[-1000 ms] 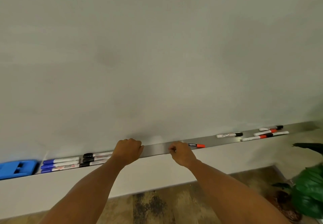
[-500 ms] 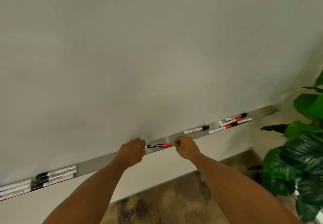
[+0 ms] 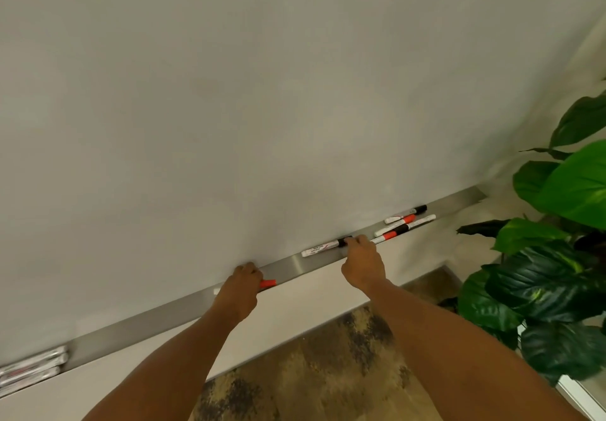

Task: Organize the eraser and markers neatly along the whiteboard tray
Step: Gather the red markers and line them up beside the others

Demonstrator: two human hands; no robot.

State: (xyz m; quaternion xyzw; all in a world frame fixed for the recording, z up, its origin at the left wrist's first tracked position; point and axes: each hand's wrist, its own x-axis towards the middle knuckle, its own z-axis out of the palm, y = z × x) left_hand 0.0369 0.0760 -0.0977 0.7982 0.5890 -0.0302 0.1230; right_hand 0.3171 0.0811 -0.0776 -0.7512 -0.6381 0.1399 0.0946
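A long metal tray (image 3: 301, 264) runs along the bottom of the whiteboard (image 3: 262, 92). My left hand (image 3: 241, 284) is closed over a red-capped marker (image 3: 268, 283), of which only the red end shows. My right hand (image 3: 362, 261) pinches the black cap of a white marker (image 3: 319, 249) lying in the tray. Farther right lie three loose markers: a black-capped one (image 3: 406, 214), a red-capped one (image 3: 395, 225) and a longer red-and-black pair end to end (image 3: 405, 228). Several markers (image 3: 31, 366) are grouped at the far left. The eraser is out of view.
A large green potted plant (image 3: 557, 256) stands at the right, close to the tray's end (image 3: 475, 194). Below the tray is a pale wall ledge (image 3: 295, 302) and patterned brown floor (image 3: 321, 371).
The view has swung right, so the left marker group and blue eraser slid off. My left hand took over the red-capped marker; my right hand let it go and reached right onto the black-capped marker.
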